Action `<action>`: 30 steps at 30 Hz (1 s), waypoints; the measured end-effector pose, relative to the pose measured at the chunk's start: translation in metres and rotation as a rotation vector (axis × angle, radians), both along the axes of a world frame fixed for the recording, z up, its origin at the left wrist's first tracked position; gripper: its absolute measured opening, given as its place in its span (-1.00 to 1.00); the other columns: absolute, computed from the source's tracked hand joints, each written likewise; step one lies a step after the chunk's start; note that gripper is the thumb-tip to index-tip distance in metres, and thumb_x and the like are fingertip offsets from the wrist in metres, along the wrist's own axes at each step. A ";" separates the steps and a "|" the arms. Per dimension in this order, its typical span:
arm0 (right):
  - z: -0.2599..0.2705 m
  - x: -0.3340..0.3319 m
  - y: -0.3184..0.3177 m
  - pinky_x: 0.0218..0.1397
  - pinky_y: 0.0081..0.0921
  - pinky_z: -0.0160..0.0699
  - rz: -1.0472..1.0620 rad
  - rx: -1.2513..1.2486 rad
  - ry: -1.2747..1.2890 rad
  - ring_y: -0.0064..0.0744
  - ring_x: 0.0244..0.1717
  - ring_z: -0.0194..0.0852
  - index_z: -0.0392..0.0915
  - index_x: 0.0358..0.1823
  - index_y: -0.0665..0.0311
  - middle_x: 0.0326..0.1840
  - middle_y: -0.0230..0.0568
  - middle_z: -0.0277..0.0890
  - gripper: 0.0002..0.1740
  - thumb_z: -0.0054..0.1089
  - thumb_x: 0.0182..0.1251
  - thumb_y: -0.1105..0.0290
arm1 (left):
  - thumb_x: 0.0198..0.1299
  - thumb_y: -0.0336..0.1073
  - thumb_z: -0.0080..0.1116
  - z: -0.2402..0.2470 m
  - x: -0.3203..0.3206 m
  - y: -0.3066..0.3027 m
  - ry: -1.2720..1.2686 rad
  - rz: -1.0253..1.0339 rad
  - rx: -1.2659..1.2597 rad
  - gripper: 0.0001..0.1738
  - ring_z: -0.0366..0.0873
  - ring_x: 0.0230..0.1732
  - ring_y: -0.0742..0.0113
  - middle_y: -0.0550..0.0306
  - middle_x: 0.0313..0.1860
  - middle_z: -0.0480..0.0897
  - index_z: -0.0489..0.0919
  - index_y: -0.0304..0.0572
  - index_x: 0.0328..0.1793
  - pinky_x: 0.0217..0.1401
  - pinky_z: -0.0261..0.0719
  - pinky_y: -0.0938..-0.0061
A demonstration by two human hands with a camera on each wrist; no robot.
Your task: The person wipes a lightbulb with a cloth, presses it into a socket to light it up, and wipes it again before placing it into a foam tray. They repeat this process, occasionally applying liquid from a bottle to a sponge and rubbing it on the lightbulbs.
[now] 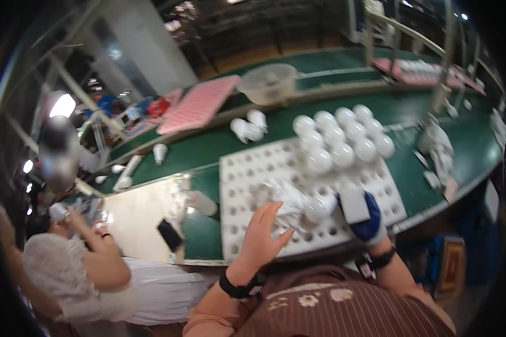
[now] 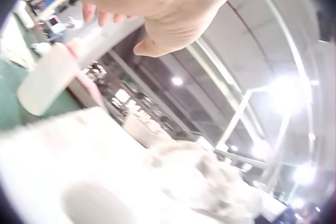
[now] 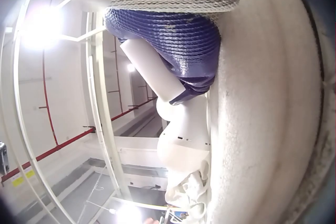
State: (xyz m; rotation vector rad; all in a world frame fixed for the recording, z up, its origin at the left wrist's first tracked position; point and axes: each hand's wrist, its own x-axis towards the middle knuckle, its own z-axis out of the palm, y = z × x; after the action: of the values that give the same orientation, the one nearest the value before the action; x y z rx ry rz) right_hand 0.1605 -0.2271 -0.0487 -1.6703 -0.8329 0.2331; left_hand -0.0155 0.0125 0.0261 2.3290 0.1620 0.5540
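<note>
My bare left hand [image 1: 262,236] is spread, thumb apart, at the near side of a crumpled white cloth [image 1: 289,201]. In the left wrist view nothing lies in its palm. My right hand [image 1: 368,220] wears a knitted glove with a blue coating and grips a small white block [image 1: 355,204]. Left of it a white light bulb [image 1: 319,209] lies on a white foam tray [image 1: 239,224] full of holes. In the right wrist view the blue fingertips sit right at the narrow end of the bulb [image 3: 184,142], and the block [image 3: 152,69] lies against the glove.
Several white bulbs [image 1: 343,140] stand in rows at the tray's far right. More bulbs [image 1: 250,128] lie behind it on the green table [image 1: 202,244]. A translucent bottle [image 1: 203,203] and a phone [image 1: 170,235] lie left. Another person [image 1: 78,269] works there. A plastic basket [image 1: 268,83] stands behind.
</note>
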 end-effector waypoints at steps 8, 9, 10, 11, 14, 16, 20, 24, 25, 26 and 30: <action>-0.002 0.004 -0.010 0.34 -0.42 0.41 0.093 0.342 0.116 -0.29 0.29 0.41 0.25 0.35 0.43 0.36 -0.04 0.36 -0.56 -0.16 0.46 0.56 | -0.18 -0.30 0.45 -0.037 0.066 -0.043 -0.016 -0.118 0.284 -0.15 0.40 0.16 -0.09 -0.14 0.16 0.45 0.35 -0.26 0.33 0.27 0.35 0.15; -0.008 0.010 -0.019 0.35 -0.39 0.38 -0.021 0.248 -0.225 -0.24 0.29 0.41 0.28 0.33 0.42 0.34 -0.01 0.37 -0.55 -0.10 0.43 0.53 | -0.18 -0.31 0.44 -0.041 0.070 -0.041 -0.012 -0.094 0.248 -0.16 0.41 0.15 -0.09 -0.13 0.13 0.48 0.35 -0.26 0.32 0.26 0.35 0.14; -0.013 0.015 -0.026 0.37 -0.36 0.36 -0.134 0.142 -0.561 -0.19 0.29 0.40 0.31 0.31 0.40 0.32 0.02 0.38 -0.55 -0.04 0.40 0.51 | -0.17 -0.33 0.43 -0.044 0.072 -0.039 -0.005 -0.068 0.211 -0.18 0.42 0.13 -0.09 -0.13 0.09 0.51 0.36 -0.26 0.31 0.26 0.35 0.13; 0.003 0.013 -0.021 0.38 -0.28 0.32 -0.097 0.239 -0.359 -0.07 0.32 0.35 0.38 0.26 0.39 0.32 0.06 0.36 -0.48 0.17 0.25 0.44 | -0.13 -0.30 0.43 -0.038 0.073 -0.040 0.030 -0.049 0.192 -0.26 0.50 0.05 -0.05 -0.11 0.00 0.56 0.41 -0.28 0.24 0.14 0.45 0.17; 0.043 -0.015 -0.006 0.40 -0.26 0.27 -0.039 0.269 0.166 0.00 0.35 0.30 0.42 0.22 0.38 0.33 0.07 0.33 -0.43 0.26 0.14 0.39 | -0.05 -0.22 0.43 -0.051 0.073 -0.035 0.208 -0.115 -0.296 -0.36 0.57 -0.08 0.10 -0.08 -0.07 0.57 0.48 -0.33 0.16 -0.02 0.53 0.27; 0.054 -0.019 -0.002 0.39 -0.18 0.23 0.062 -0.185 -0.483 -0.02 0.34 0.26 0.44 0.24 0.19 0.36 -0.06 0.31 -0.42 0.27 0.14 0.31 | -0.02 -0.19 0.42 -0.034 0.073 -0.038 0.351 -0.177 -0.474 -0.38 0.58 -0.12 0.19 -0.06 -0.08 0.58 0.50 -0.34 0.14 -0.07 0.54 0.34; 0.040 -0.012 0.001 0.30 -0.17 0.29 -0.079 -0.384 -0.707 -0.09 0.32 0.29 0.49 0.17 0.11 0.32 -0.13 0.37 -0.51 0.21 0.14 0.30 | 0.04 -0.20 0.40 -0.060 0.075 -0.029 0.365 -0.218 -0.523 -0.44 0.57 -0.22 0.38 0.00 -0.11 0.58 0.53 -0.39 0.12 -0.16 0.54 0.47; 0.043 -0.003 -0.007 0.32 -0.15 0.25 -0.156 -0.440 -0.687 -0.06 0.30 0.28 0.51 0.16 0.13 0.34 -0.12 0.36 -0.52 0.20 0.15 0.29 | 0.04 -0.26 0.40 -0.050 0.069 -0.041 0.289 -0.119 -0.705 -0.27 0.53 -0.29 0.41 0.06 -0.17 0.57 0.35 -0.32 0.32 -0.20 0.52 0.50; 0.048 -0.010 -0.004 0.32 -0.15 0.25 -0.136 -0.386 -0.674 -0.05 0.31 0.28 0.50 0.16 0.13 0.34 -0.13 0.35 -0.51 0.21 0.15 0.27 | 0.04 -0.26 0.40 -0.048 0.068 -0.041 0.290 -0.119 -0.706 -0.27 0.53 -0.29 0.41 0.06 -0.17 0.57 0.35 -0.32 0.32 -0.20 0.52 0.50; 0.051 -0.019 0.001 0.33 -0.16 0.25 -0.116 -0.331 -0.659 -0.04 0.31 0.27 0.50 0.17 0.12 0.35 -0.13 0.34 -0.50 0.22 0.15 0.26 | 0.03 -0.27 0.40 -0.046 0.068 -0.042 0.316 -0.140 -0.693 -0.24 0.55 -0.20 0.33 0.01 -0.12 0.57 0.31 -0.30 0.35 -0.11 0.53 0.46; 0.040 -0.021 0.004 0.31 -0.12 0.29 -0.111 -0.433 -0.719 -0.05 0.30 0.26 0.47 0.19 0.11 0.33 -0.15 0.35 -0.48 0.22 0.15 0.26 | -0.04 -0.31 0.42 -0.039 0.064 -0.047 0.055 -0.154 0.052 -0.21 0.52 0.10 0.01 -0.16 0.05 0.52 0.31 -0.29 0.33 0.16 0.47 0.28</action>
State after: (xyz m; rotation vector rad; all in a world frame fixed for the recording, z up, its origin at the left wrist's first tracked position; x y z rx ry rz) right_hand 0.1394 -0.2229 -0.0091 -2.2453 -1.2748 -0.3121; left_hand 0.0486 -0.0340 -0.0126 2.3840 -0.0065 0.4231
